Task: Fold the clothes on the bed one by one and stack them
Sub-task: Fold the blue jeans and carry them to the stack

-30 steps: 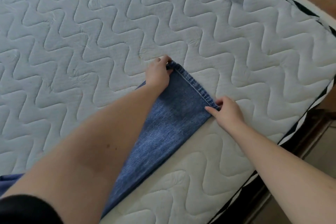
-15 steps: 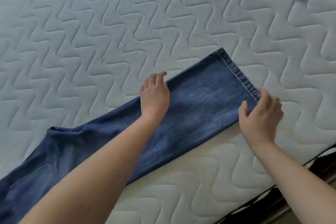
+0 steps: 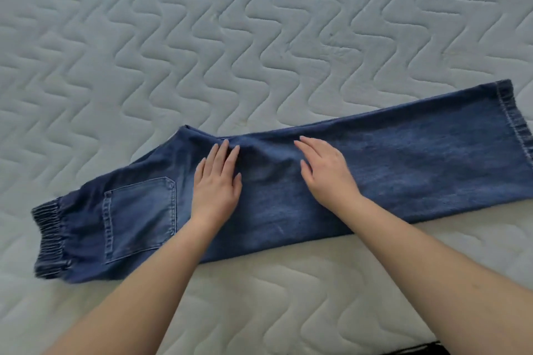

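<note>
Blue jeans (image 3: 288, 196), halved lengthwise with one leg over the other, lie flat across the quilted bed (image 3: 259, 37). Left hand (image 3: 217, 184) and right hand (image 3: 326, 170) rest spread, palms down, on the jeans near the crotch, between the back pocket (image 3: 141, 216) and the hem (image 3: 513, 121). Judged stage: first fold done; crosswise folds and stacking remain; no stack or other clothes visible.
</note>
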Demonstrator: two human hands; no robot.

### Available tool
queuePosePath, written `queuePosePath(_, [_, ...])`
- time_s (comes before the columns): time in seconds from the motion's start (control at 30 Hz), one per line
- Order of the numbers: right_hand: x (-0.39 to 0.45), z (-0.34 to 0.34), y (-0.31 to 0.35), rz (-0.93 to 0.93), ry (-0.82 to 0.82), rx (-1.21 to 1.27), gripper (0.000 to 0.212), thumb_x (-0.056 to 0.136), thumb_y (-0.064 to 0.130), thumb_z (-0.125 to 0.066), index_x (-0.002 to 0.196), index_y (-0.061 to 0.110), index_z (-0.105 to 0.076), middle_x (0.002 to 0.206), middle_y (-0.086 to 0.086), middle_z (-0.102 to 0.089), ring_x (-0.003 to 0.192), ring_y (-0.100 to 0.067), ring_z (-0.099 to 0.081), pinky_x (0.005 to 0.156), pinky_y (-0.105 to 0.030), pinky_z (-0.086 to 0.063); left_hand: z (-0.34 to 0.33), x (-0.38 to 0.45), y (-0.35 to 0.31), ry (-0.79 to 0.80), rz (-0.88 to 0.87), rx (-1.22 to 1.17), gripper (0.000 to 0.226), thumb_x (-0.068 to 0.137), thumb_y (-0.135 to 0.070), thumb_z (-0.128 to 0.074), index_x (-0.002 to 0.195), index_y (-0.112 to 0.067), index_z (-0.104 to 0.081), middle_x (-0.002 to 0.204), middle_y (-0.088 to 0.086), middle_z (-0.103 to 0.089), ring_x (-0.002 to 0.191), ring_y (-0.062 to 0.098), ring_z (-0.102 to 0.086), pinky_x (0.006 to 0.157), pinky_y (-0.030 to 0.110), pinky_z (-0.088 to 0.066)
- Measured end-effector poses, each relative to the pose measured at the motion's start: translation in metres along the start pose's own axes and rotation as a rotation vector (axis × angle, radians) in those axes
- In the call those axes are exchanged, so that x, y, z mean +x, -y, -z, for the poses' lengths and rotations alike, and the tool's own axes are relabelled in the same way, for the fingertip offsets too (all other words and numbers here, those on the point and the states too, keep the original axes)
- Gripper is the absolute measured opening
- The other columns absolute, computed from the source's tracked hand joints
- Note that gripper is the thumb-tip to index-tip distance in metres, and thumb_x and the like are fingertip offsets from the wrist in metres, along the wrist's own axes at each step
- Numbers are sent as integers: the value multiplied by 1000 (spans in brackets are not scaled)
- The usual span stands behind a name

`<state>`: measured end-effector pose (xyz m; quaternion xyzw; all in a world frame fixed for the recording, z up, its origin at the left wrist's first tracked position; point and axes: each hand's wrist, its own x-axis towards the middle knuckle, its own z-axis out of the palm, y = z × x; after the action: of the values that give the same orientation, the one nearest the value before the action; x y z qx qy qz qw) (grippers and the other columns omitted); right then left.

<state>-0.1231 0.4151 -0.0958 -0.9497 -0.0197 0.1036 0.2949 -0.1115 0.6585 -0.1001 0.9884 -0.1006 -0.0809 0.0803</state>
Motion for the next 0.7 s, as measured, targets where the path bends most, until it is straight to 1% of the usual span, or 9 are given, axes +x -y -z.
queuePosePath(0.1, [20,-13,32,27,29,1,44,101,18,-44,145,16,-44,151,-1,-41,140,-19,-33,114,-34,-21,5,-5,43,21,67,13,57,99,-27,-51,153,-20,-32,161,5,-25,150,23,-19,119,43,-17])
queuePosePath(0.2, [38,-25,58,65,24,-12,43,100,14,-46,142,14,-48,146,-3,-47,136,-21,-39,113,-35,-26,11,-3,76,4,95,-12,54,101,-29,-47,152,-20,-32,160,6,-27,149,24,-21,119,42,-17])
queuePosePath(0.3, [59,-35,77,104,15,-38,40,99,12,-48,139,14,-52,139,-1,-53,128,-23,-45,109,-37,-30,17,15,97,-35,44,-50,53,100,-24,-52,150,-17,-37,158,9,-32,147,28,-27,117,43,-22])
queuePosePath(0.4, [83,-43,89,56,18,-60,36,100,19,-48,136,19,-54,133,0,-58,123,-24,-47,104,-35,-30,23,38,106,-67,-22,-75,51,98,-19,-56,147,-15,-43,154,10,-39,143,31,-33,114,46,-27])
queuePosePath(0.47, [97,-46,91,-14,54,-139,34,98,32,-52,130,24,-58,125,1,-61,118,-24,-48,98,-35,-30,25,56,107,-63,-87,-79,43,97,-18,-57,139,-13,-53,146,8,-50,138,30,-40,110,44,-28])
queuePosePath(0.5, [102,-46,91,-36,90,-193,32,96,38,-55,125,25,-60,121,1,-61,116,-24,-48,96,-36,-30,26,64,107,-45,-135,-81,36,97,-19,-57,132,-13,-60,139,7,-56,134,29,-46,108,42,-29])
queuePosePath(0.57, [110,-45,90,-41,143,-269,29,90,43,-62,112,25,-63,113,1,-61,111,-24,-49,93,-37,-32,28,79,109,26,-217,-95,23,96,-20,-58,116,-15,-68,122,5,-66,120,28,-55,100,37,-30])
queuePosePath(0.63, [115,-43,87,-6,116,-287,21,88,38,-66,101,21,-65,104,-1,-63,102,-25,-53,86,-36,-34,31,91,114,96,-287,-40,18,95,-21,-60,109,-18,-69,111,4,-68,110,28,-57,93,37,-31])
queuePosePath(0.7, [116,-41,83,28,52,-263,15,89,30,-66,92,15,-64,94,-4,-63,90,-27,-56,74,-35,-35,34,100,121,139,-347,30,18,92,-19,-63,108,-18,-70,106,6,-67,104,30,-58,89,39,-34])
